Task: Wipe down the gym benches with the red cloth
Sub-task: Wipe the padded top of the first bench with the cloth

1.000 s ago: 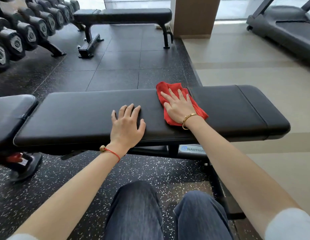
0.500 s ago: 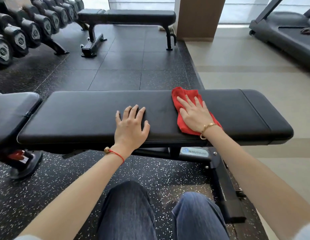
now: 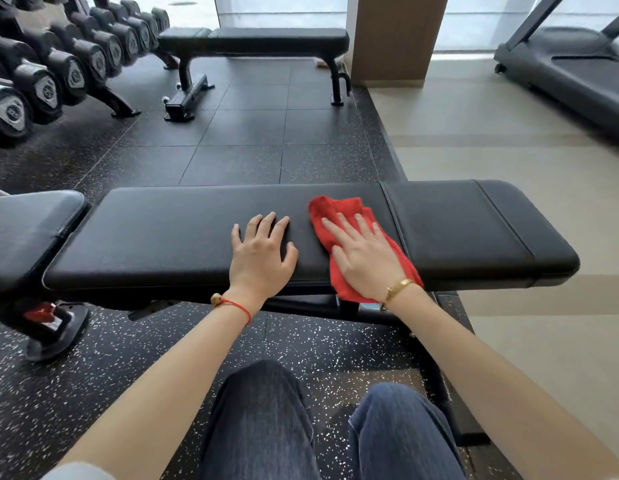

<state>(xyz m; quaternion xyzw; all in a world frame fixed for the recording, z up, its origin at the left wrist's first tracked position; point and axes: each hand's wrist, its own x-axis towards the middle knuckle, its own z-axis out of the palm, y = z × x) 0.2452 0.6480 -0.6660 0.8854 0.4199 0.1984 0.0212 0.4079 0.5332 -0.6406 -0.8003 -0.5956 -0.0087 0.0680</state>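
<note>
Right hand flat, fingers straight, pressing crumpled red cloth onto black padded bench; cloth's middle hidden beneath palm. Left hand splayed on pad.

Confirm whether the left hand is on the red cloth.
No, the left hand rests flat on the bare bench pad; the right hand presses the red cloth.
</note>
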